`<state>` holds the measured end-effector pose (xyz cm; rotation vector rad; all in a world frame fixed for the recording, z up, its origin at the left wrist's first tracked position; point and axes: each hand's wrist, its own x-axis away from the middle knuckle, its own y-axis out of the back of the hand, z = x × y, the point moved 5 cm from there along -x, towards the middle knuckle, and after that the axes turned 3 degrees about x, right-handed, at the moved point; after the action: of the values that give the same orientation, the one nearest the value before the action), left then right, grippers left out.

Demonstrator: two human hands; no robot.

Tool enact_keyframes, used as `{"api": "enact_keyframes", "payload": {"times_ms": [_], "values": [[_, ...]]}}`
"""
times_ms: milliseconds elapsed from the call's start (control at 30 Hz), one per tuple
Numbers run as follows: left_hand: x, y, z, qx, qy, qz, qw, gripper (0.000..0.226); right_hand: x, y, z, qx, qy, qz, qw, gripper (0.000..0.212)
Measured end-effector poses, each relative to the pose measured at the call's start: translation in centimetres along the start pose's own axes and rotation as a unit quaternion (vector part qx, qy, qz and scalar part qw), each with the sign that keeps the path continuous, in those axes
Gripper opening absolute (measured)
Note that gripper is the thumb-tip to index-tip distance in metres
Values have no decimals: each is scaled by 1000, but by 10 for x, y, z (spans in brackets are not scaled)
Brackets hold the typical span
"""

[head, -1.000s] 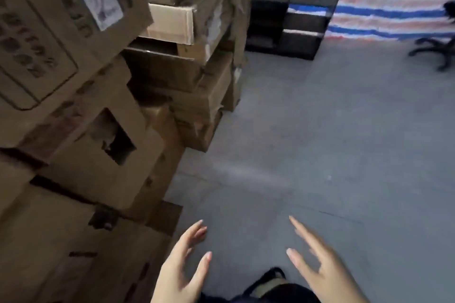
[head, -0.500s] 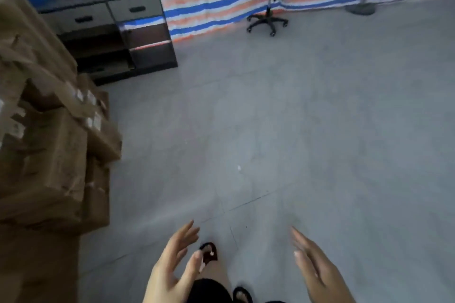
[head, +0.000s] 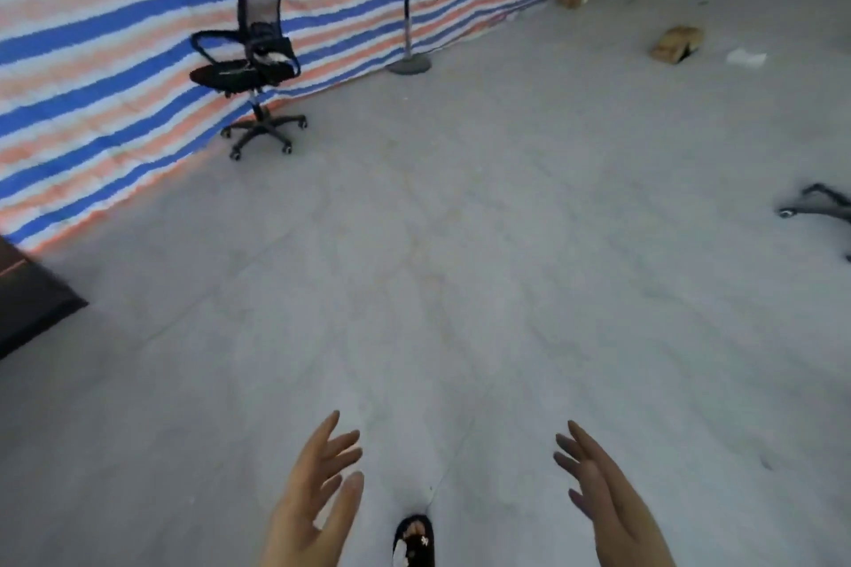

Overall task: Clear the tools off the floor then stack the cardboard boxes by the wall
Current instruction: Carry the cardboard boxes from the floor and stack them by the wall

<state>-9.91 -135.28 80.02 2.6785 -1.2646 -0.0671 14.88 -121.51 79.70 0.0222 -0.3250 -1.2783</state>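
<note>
Grey floor (head: 460, 244) spreads between striped tarp (head: 115, 37) and both spread hands.

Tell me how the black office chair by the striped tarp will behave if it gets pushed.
The office chair stands on a five-arm base with castors, so it would probably roll easily over the smooth grey floor. Its tall mesh back on a single post suggests that a high push might tip or swivel it; pushing low seems safer.

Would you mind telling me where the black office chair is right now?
In the head view, the black office chair stands upper left on the grey floor, right against the striped tarp, left of the fan stand.
</note>
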Motion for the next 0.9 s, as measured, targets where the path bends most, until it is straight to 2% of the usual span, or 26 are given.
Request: {"api": "enact_keyframes", "payload": {"times_ms": [133,267,433,600,633,700,767,900], "values": [[-88,-12,-12,6,-12,74,997,50,-46,-16,29,-8,-7,-47,999,91],[-150,-24,-13,25,5,109,994,49,-88,-28,41,-4,-20,-77,997,86],[-237,-38,-10,15,7,114,993,49,-167,-43,61,-4,-29,-95,995,65],[-353,-63,-9,6,-5,114,993,54,-282,-61,77,-10,-25,-93,995,83],[-378,-68,-10,2,-7,111,994,57,-308,-64,82,-6,-22,-93,995,81],[-424,-75,-22,-1,-11,100,995,61,-359,-73,99,-13,-19,-83,996,60],[-467,-81,-33,-10,-15,97,995,54,-406,-81,116,-5,-13,-73,997,35],[-541,-104,-45,-17,-13,108,994,45,-482,-90,138,38,-2,-62,997,47]]}}
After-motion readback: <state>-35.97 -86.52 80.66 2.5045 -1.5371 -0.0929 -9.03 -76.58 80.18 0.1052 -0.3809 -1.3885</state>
